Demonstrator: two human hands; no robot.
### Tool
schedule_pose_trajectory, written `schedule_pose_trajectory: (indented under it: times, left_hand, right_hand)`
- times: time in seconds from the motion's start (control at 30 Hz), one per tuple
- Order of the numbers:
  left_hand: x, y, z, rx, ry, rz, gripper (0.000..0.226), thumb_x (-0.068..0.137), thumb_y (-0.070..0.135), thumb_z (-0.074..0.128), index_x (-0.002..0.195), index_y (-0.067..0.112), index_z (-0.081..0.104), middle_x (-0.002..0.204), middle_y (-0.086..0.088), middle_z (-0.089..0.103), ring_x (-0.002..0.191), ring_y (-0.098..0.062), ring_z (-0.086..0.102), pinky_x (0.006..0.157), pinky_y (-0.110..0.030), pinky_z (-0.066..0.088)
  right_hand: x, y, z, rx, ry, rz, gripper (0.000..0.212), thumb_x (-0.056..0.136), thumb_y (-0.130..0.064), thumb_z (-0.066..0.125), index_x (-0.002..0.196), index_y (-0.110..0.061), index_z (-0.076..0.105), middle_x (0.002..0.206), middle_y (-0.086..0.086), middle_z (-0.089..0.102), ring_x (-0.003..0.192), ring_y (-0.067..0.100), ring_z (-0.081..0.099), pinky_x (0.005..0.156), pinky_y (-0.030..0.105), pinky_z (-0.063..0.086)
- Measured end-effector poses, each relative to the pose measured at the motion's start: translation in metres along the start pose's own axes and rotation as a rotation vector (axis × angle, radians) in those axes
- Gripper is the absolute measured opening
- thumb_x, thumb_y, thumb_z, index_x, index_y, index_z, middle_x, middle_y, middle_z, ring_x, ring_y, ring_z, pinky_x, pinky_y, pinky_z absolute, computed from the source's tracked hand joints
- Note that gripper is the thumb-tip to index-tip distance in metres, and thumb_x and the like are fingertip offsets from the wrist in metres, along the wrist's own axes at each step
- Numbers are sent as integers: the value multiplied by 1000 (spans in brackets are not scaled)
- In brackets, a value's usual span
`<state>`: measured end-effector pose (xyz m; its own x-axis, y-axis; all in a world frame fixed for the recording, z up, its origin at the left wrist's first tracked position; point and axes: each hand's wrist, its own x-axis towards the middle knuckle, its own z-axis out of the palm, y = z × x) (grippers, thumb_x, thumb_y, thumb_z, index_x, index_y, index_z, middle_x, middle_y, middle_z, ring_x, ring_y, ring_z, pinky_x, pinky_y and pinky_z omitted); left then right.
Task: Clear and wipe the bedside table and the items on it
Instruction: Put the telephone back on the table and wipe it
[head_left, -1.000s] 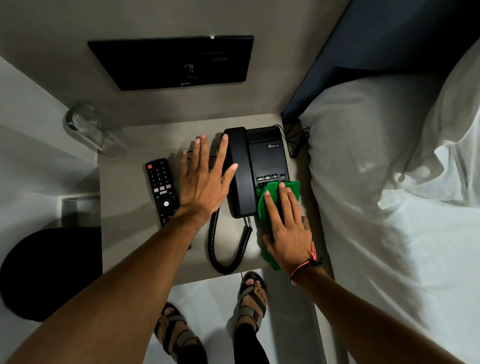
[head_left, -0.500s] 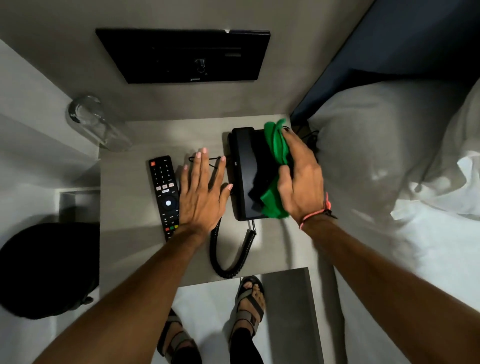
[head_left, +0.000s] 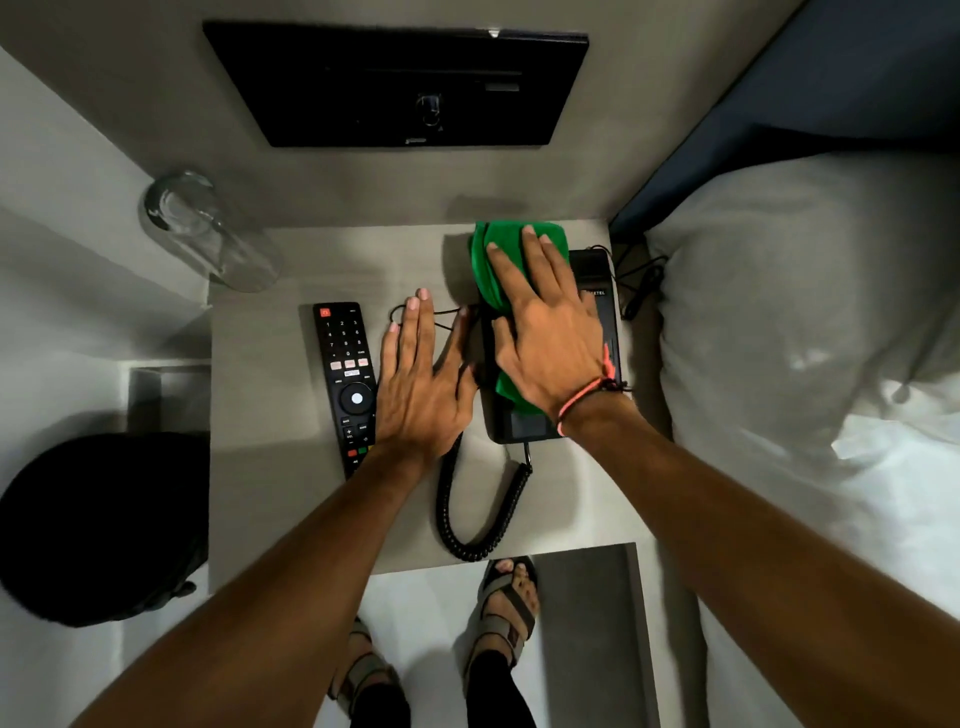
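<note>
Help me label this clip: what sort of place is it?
Probably a hotel room: a corded desk phone and TV remote sit on a bedside table beside a bed with white pillows.

1 head-worn view, steeply downward and close over the bedside table (head_left: 270, 499), bed (head_left: 810, 364) at right.

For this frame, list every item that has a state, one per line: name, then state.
left hand: flat on the table, fingers straight, against the phone's left side
right hand: fingers straight, pressing the green cloth onto the phone
green cloth: bunched, lying over the phone's far end
phone: on the table, coiled cord looped toward the near edge
remote: lying flat, buttons up
glass: upright, looks empty
</note>
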<state>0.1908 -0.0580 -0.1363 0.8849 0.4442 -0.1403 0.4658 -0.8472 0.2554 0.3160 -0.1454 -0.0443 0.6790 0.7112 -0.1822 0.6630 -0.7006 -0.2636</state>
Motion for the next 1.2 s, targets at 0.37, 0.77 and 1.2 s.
schedule_pose_trajectory:
  times: [0.37,0.77,1.2]
  left_hand:
    - [0,1,-6,30,-64,7,68,102,41,30,160,23,-1,165,-22,-14,153,-34,-14,125,-49,2]
    - [1,1,-6,22,-58,-2,62,105,46,20,160,25,0,165,-20,-14,154,-31,-13,126,-47,1]
    - [-10,12,-54,-258,184,13,51,103,41,32,116,3,63,127,-22,57,121,-37,53,104,-52,44]
  right_hand:
    - [-92,5,34,-61,9,-42,82,82,-30,51,157,-24,21,165,12,11,153,29,11,101,46,45]
    - [-141,14,51,-25,24,-101,80,76,-9,67,150,-18,40,159,16,29,148,34,26,87,45,54]
    - [-168,2,23,382,153,50,71,68,-8,60,139,-6,53,151,12,44,137,31,45,108,45,46]
